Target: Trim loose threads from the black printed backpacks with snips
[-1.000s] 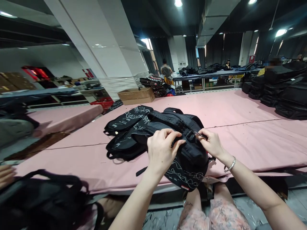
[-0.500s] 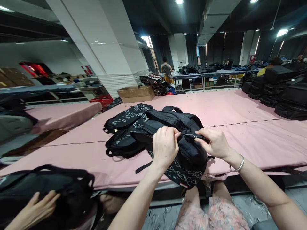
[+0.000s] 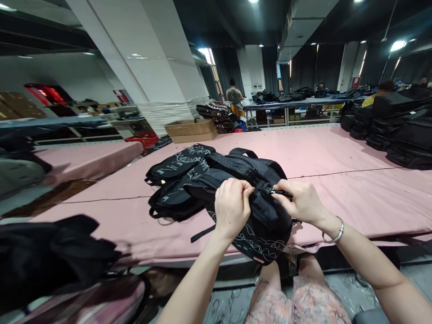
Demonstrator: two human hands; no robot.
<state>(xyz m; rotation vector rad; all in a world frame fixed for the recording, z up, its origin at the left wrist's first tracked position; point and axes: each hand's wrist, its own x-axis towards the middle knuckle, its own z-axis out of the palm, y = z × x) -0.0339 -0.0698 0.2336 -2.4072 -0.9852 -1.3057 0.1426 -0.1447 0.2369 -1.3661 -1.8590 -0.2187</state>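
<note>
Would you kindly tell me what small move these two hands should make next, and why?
I would probably steady the left hand and gently squeeze the small dark tool, apparently thread snips, clear of its fingertips. The right hand holds the tool pointing toward the left hand's pinch over the black backpack; what is pinched is too small to tell.

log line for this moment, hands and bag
left hand: pinched shut at black backpack | right hand: holding small dark tool beside left hand | black backpack: on pink table, overhanging near edge
</note>
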